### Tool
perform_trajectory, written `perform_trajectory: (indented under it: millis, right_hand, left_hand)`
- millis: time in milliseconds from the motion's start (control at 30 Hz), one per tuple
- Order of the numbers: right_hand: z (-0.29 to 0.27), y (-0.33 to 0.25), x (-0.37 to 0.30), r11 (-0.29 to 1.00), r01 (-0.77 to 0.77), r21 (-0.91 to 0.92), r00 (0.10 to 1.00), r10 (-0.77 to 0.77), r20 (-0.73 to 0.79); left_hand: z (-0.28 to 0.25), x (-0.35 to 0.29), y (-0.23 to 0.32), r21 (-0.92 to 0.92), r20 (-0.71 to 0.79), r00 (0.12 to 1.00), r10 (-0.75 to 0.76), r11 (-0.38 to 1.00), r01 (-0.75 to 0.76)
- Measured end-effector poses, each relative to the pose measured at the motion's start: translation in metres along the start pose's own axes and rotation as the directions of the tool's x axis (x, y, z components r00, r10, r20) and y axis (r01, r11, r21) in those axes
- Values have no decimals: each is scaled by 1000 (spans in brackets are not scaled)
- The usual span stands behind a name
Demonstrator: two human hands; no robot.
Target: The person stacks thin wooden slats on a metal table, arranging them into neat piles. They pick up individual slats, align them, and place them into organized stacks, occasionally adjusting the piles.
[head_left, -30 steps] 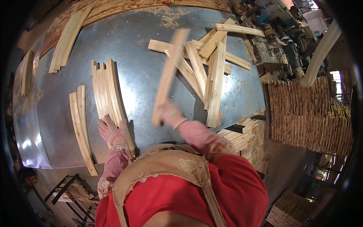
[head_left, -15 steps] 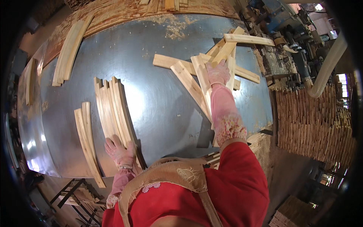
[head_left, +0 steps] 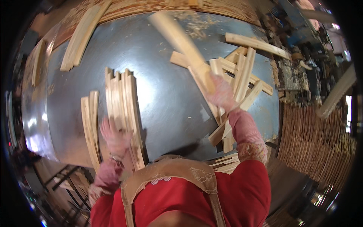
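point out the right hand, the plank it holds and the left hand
Right hand (head_left: 222,93): head view, back of the hand
Plank (head_left: 184,45): head view, middle of its blurred length
Left hand (head_left: 116,140): head view, back of the hand

Glare whitens the tabletop (head_left: 170,125) while hands (head_left: 222,93) blur.

Dressed at lower centre in a red fabric shirt (head_left: 242,189), frayed brown cloth apron (head_left: 172,169), and pink sleeves (head_left: 245,126) with speckled cuffs (head_left: 252,151).
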State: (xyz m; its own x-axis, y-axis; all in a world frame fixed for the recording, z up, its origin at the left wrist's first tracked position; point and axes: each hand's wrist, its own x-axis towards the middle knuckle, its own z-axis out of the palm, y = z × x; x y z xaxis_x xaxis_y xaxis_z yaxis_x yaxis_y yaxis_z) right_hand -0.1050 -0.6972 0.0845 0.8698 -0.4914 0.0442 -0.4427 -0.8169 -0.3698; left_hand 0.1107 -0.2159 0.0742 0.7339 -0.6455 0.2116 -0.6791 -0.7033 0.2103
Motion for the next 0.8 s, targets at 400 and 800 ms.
perform_trajectory:
  millis: [400, 800]
  right_hand:
    - [3, -80, -62, 986, -81, -147, 991, 64, -118]
    - [13, 44, -185, 464, -663, 587, 455, 873, -175]
  left_hand:
    - [-103, 28, -26, 75, 618, 772, -148, 989, 130]
    - [-7, -98, -213, 205, 222, 711, -667, 745, 635]
